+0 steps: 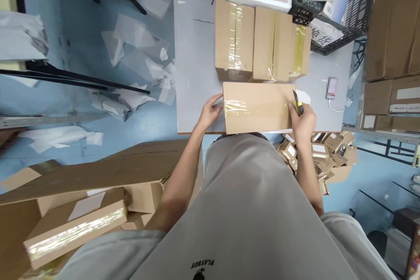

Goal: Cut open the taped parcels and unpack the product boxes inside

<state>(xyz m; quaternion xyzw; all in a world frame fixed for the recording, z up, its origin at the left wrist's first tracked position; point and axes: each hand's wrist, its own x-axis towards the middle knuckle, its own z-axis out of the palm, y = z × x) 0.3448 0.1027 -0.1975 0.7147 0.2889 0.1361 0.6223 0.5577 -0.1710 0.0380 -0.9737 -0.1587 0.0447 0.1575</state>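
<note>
In front of me a taped cardboard box [259, 107] lies at the table's near edge, its long side running left to right. My left hand [210, 113] is at the left end of this box, fingers loosely curved and apart, fingertips at its edge. At the opposite end, my right hand [303, 120] is closed around a utility knife [298, 104] with a black and yellow body. The knife points up and away from me, and my right thumb is against the box's right end. Shiny clear tape crosses the left part of the box top.
Taped cartons [234, 39] stand right behind the box. Beyond are a white foam bin [257, 1] of books and a black crate [351, 30]. A phone [331, 88] with a cable lies right on the grey table [197, 61]. A large open carton [98, 162] holding boxes stands lower left.
</note>
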